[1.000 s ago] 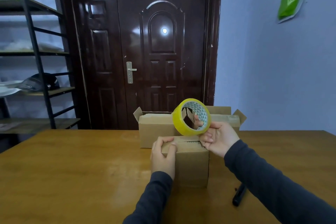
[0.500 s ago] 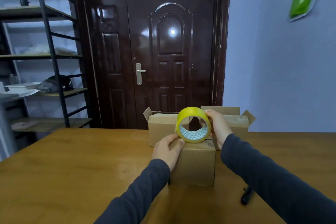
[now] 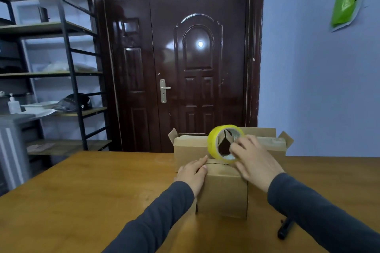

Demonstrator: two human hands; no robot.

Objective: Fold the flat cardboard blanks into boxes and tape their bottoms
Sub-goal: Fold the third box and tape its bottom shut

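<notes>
Since earlier, tape roll travelled to far edge of cardboard box; right hand gripped it, left hand pressed flat on box top. Seam taping likely underway.

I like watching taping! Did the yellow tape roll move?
Yes. The tape roll dropped slightly toward the near box; earlier it rose above the back boxes.

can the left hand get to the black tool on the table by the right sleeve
Probably not directly: the left hand presses on the near box, and that box and the right forearm lie between it and the black tool; the right hand holds the tape roll.
</notes>
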